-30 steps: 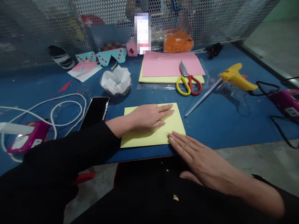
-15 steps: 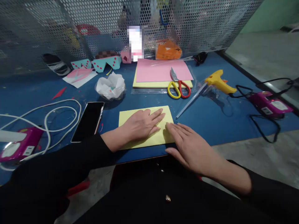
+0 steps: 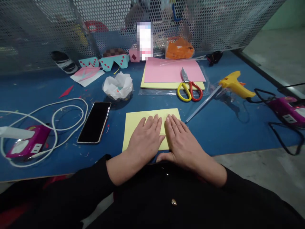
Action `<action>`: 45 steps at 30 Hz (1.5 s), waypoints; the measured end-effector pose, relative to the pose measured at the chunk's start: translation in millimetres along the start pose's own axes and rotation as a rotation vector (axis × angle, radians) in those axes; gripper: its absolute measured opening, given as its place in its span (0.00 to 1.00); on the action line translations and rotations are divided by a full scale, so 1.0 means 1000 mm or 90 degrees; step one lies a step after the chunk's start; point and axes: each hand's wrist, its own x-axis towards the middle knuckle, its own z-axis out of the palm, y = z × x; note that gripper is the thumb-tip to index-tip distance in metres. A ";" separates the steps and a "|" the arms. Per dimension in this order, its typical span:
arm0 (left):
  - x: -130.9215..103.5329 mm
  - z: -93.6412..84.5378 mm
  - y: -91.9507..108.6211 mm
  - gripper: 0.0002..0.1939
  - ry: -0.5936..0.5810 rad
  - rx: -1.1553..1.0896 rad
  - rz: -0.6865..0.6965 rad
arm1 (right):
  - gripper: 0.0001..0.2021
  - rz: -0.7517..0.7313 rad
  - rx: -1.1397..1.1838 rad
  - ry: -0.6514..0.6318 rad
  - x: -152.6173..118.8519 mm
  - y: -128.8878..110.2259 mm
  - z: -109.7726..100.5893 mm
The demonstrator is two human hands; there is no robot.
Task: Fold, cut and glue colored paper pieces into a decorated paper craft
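A sheet of yellow paper (image 3: 133, 124) lies flat near the front edge of the blue table. My left hand (image 3: 146, 135) rests palm down on its middle, fingers stretched out towards the far side. Beside it, my right hand (image 3: 179, 138) lies flat over the paper's right part, fingers extended, thumb out near the table edge. Neither hand is closed on anything. Both cover much of the sheet, so its right lower corner is hidden.
Scissors (image 3: 188, 86) lie on pink paper (image 3: 166, 71) behind the sheet. A yellow glue gun (image 3: 234, 85) with a glue stick is at right. A phone (image 3: 94, 122), white cable (image 3: 56, 127) and paper-lined bowl (image 3: 118, 87) stand left. Perforated metal (image 3: 114, 19) borders the back.
My left hand has turned, its fingers now pointing away from me. My right hand has moved left and forward onto the paper, close beside the left. The view has shifted slightly.
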 end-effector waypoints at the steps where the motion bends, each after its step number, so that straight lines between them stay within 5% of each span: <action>1: -0.002 0.002 0.003 0.29 0.004 -0.007 -0.015 | 0.64 -0.004 -0.012 0.001 -0.003 0.001 0.000; 13: -0.029 0.019 0.011 0.33 0.008 -0.188 -0.006 | 0.64 -0.028 -0.060 0.026 -0.008 0.004 0.005; 19: -0.072 0.023 0.000 0.37 0.014 -0.140 -0.016 | 0.63 -0.021 -0.061 0.032 -0.009 0.004 0.006; 26: -0.124 0.026 -0.010 0.44 0.056 -0.068 -0.139 | 0.61 -0.020 -0.052 0.044 -0.010 0.003 0.006; 30: -0.111 0.019 -0.002 0.45 0.084 -0.057 -0.153 | 0.61 -0.031 -0.058 0.067 -0.010 0.003 0.010; 34: -0.084 0.019 0.007 0.40 0.048 -0.110 -0.023 | 0.60 -0.043 -0.063 0.092 -0.010 0.006 0.012; 38: -0.075 0.024 0.009 0.38 0.050 -0.118 0.001 | 0.60 -0.052 -0.066 0.082 -0.013 0.002 0.004; 45: -0.079 0.030 0.007 0.45 0.066 -0.113 0.005 | 0.56 -0.248 0.035 -0.016 -0.015 -0.023 -0.004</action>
